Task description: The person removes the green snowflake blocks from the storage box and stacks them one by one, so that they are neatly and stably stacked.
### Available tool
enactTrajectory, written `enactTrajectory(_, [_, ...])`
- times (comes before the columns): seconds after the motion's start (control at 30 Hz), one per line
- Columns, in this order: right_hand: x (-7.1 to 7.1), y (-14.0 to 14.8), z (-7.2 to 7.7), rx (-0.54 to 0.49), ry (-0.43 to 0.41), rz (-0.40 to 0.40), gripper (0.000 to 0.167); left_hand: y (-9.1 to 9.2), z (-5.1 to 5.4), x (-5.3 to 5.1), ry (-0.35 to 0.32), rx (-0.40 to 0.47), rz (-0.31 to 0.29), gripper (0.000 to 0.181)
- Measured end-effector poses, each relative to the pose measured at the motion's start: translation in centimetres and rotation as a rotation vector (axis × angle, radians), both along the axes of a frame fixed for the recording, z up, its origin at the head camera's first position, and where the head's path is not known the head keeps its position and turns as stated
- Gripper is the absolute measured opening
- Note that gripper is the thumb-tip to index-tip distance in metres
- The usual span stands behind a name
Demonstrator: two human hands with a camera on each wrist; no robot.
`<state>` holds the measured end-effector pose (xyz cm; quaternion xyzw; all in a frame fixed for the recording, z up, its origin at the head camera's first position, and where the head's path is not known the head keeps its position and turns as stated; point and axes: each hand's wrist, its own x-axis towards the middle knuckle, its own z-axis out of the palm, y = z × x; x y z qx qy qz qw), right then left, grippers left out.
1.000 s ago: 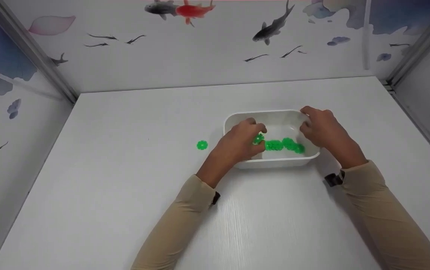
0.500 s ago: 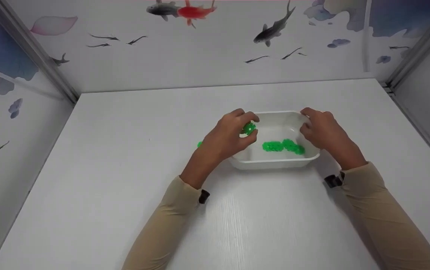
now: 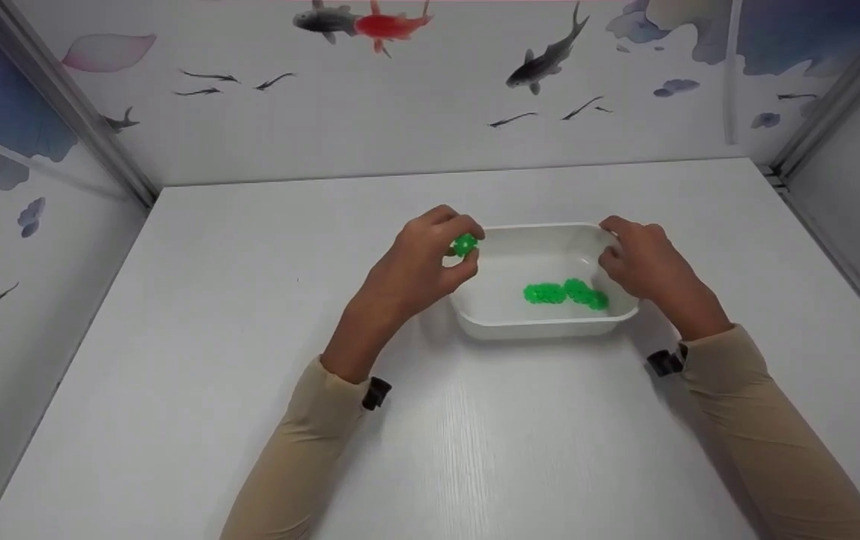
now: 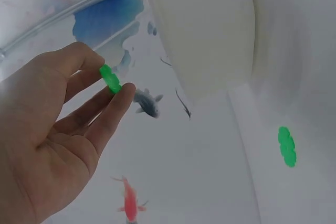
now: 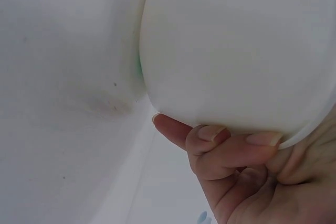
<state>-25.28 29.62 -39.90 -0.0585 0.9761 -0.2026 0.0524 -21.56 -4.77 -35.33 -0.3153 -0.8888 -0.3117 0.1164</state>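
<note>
A white plastic tray (image 3: 550, 330) stands on the table with several green flower-shaped discs (image 3: 545, 293) lying in overlapping rows on its floor. Between thumb and fingers, my left hand (image 3: 416, 262) pinches one green flower-shaped disc (image 4: 110, 79), held above the tray's left end. My right hand (image 3: 651, 259) grips the tray's right end; in the right wrist view its curled fingers (image 5: 231, 153) lie against the outer wall near the rim. Another green disc (image 4: 287, 147) lies on the table outside the tray, visible in the left wrist view but hidden behind my left hand in the head view.
The white table (image 3: 250, 337) extends on both sides of the tray. White panels (image 3: 415, 112) printed with fish and blue washes rise behind it and at the left. Metal posts (image 3: 100, 135) stand at the corners.
My left hand has lifted a green disc out of the tray and carried it left to the tray's left rim. The right hand stays at the tray's right end.
</note>
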Motion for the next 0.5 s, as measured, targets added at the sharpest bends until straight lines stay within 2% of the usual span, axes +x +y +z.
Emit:
enactTrajectory(0.27, [0.0,0.2,0.1,-0.008,-0.008,0.0,0.051,-2.5,-0.4,-0.2,0.009,-0.033,0.042,0.021])
enactTrajectory(0.5, [-0.1,0.0,0.0,-0.009,-0.03,-0.02,0.051,-4.5,-1.0,-0.1,-0.05,-0.089,0.112,0.022])
